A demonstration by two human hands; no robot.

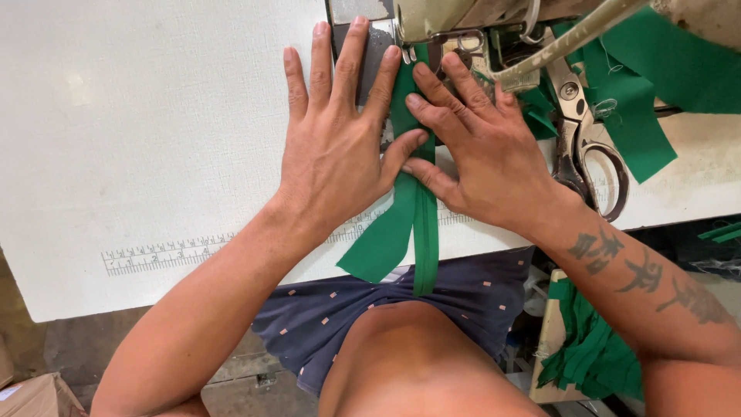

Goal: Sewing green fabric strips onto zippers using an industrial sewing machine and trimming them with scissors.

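Left hand (333,147) lies flat, fingers spread, palm down on the white table (154,116), its thumb pinning the left edge of the green fabric strip (409,208); right hand (482,150) is also flat and open, fingers pressed together on the strip's right side, fingertips just short of the presser foot (436,50); neither hand grips anything, both only press; strip runs from under the sewing machine head (463,15) back between the two hands and hangs off the table's near edge over the person's lap, folded along its length; scissors (583,147) lie just right of the right hand, touching more loose green pieces (641,100); a printed ruler strip (162,253) runs along the table front. Risks, as I judge them: right fingertips sit very close to the foot, so a slip forward puts them at the needle; uneven pressure from the two hands could skew the fold and wander the seam; the hanging tail could drag the strip off line; scissor blades near the wrist could snag it. Hard to see: the needle itself is hidden behind fingers and machine parts; machine head is cut off at the top edge; whether the foot is down, cannot tell; the green bundle (590,351) below the table is partly hidden by the right forearm.
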